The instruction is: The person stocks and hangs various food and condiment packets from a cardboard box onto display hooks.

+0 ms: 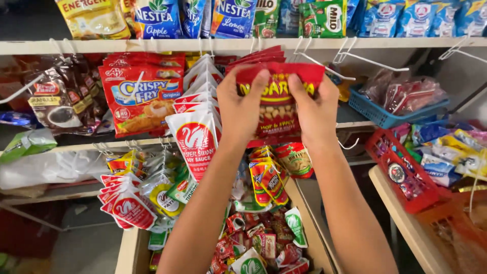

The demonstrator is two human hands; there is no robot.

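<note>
Left hand (242, 109) and right hand (315, 110) pinch a red snack packet (278, 104) by its top edge at frame centre, level with an empty white hook (324, 66).

Hanging sachets (195, 109) crowding, seemingly everywhere.

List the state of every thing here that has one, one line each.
Red snack packet: sealed, held up by its top edge.
Left hand: pinching the packet's top.
Right hand: pinching the packet's top.
White wire hook: bare.
Soy sauce pouches: hanging in a row.
Blue basket: holds clear packets.
Red basket: filled with sachets.
</note>
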